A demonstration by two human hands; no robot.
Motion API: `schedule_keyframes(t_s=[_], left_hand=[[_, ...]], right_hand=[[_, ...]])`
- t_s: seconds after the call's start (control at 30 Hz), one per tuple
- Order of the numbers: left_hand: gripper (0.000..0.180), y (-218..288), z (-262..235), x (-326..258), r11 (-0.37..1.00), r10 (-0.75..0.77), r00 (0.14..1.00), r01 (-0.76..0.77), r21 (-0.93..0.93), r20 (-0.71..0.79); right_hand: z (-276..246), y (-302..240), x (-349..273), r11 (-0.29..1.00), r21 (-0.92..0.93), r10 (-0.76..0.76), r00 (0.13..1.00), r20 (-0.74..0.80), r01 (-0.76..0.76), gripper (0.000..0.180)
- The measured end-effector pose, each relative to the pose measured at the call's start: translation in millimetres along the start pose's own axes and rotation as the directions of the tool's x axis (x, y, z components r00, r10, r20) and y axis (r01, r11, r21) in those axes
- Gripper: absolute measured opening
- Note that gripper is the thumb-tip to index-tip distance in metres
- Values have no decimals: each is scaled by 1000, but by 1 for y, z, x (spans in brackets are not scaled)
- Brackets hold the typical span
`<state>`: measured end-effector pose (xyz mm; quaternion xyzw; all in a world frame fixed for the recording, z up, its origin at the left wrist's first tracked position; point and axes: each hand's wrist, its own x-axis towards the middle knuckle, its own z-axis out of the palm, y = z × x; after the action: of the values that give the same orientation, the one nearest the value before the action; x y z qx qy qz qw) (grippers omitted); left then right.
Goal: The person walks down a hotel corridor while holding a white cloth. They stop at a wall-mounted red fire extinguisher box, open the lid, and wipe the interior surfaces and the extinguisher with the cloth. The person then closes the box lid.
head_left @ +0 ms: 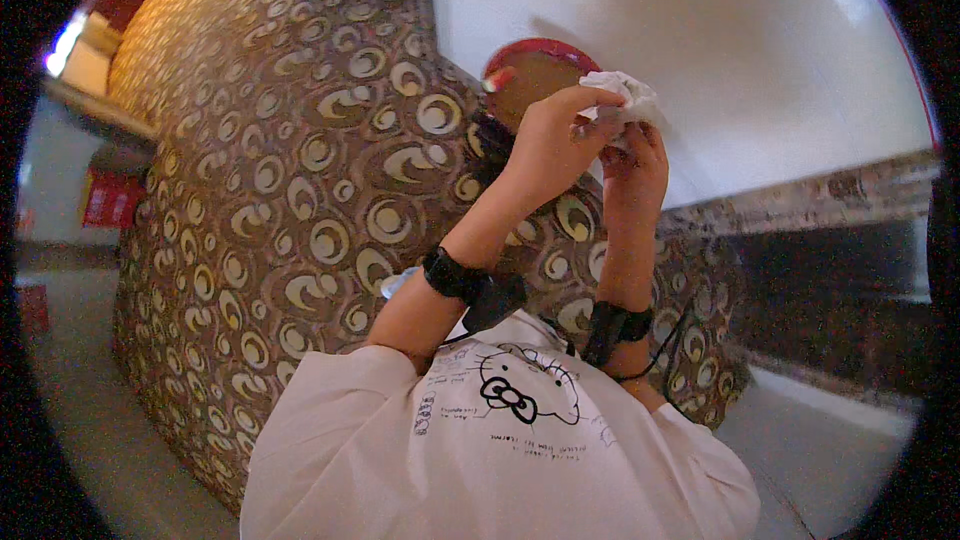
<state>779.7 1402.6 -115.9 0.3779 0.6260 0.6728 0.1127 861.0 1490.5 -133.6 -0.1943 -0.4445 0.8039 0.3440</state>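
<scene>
Your left hand (pixel 562 128) and right hand (pixel 638 172) pinch a crumpled white tissue (pixel 622 90) between them, gripping from two sides, apparently keeping it bunched; a red-rimmed round container (pixel 540 43) shows just beyond your left.

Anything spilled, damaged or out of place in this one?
Nothing clearly stands out: no spill or breakage shows. The white wad held by the left hand and right hand is crumpled; whether it is tissue or cloth, I cannot tell.
</scene>
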Motion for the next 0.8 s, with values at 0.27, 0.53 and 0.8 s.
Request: schedule_keyframes(t_s=[0.27,0.53,0.8], left_hand=[[22,4,-226,-50,968,124,866,2,251,-484],[20,43,-432,-177,872,195,610,251,421,-768],[18,106,-535,-339,792,286,177,509,336,-942]], right_hand=[[195,120,-22,984,-74,179,905,386,-163,30],[388,236,-129,893,-220,434,622,652,-392,25],[519,313,-283,760,-416,522,88,848,-500,18]])
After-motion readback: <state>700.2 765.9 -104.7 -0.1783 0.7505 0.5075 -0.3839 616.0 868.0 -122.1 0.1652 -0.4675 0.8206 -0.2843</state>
